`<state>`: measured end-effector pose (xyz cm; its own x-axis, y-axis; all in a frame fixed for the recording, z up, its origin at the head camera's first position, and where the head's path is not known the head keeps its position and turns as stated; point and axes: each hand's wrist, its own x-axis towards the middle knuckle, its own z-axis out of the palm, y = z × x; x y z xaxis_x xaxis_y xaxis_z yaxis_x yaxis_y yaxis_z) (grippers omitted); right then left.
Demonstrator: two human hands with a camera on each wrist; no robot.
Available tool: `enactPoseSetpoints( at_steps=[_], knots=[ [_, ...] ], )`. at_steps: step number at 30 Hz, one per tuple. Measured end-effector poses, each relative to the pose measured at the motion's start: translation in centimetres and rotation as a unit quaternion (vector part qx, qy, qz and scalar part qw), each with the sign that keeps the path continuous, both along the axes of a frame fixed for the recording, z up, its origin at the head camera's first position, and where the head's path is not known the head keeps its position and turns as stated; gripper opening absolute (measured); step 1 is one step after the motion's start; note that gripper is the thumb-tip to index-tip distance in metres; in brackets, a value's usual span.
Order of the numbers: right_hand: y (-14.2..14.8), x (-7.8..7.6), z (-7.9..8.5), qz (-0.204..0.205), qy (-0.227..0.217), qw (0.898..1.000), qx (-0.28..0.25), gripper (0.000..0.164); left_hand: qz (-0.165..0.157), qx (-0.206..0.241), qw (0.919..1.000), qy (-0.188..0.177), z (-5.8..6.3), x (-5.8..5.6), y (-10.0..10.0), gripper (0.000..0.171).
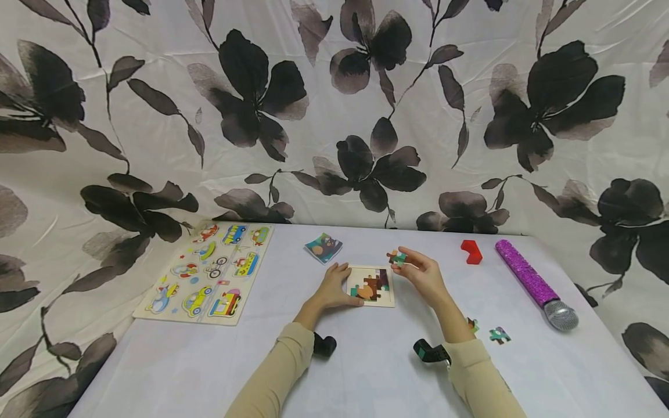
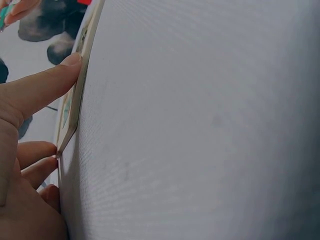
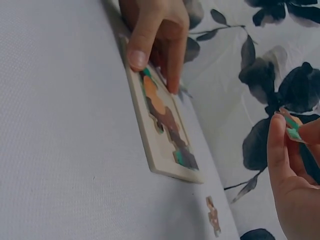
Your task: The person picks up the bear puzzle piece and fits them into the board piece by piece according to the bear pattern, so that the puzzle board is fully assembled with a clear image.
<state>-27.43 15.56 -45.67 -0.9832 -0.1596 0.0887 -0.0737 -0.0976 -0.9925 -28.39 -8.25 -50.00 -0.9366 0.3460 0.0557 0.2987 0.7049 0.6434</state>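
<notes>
A small wooden jigsaw tray [image 1: 387, 301] lies on the table, partly filled with brown, orange and green pieces. My left hand [image 1: 333, 288] holds its left side, the thumb on the near edge and the fingers near the far left corner. That thumb presses on the tray's rim [image 2: 74, 116] in the left wrist view. My right hand [image 1: 424, 277] is raised just right of the tray and pinches a green and brown jigsaw piece [image 3: 293, 132] between thumb and fingertips. Another loose piece [image 3: 213, 217] rests on the cloth beyond the tray in the right wrist view.
Loose pieces [image 1: 500, 335] lie by the right forearm. Farther right are a red angular block [image 1: 472, 252] and a purple glittery microphone [image 1: 528, 276]. A picture card [image 1: 324, 248] sits behind the tray. A vehicle puzzle board [image 1: 175, 310] covers the left side. Floral cloth hangs behind.
</notes>
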Motion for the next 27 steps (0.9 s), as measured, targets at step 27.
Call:
enactPoseSetpoints(
  at_steps=[27],
  knots=[
    [-0.52, -0.37, 0.57, 0.024, -0.001, 0.994, -0.104, 0.045, -0.001, 0.001, 1.0000, -0.005, -0.01, 0.00, -0.02, 0.093]
  ],
)
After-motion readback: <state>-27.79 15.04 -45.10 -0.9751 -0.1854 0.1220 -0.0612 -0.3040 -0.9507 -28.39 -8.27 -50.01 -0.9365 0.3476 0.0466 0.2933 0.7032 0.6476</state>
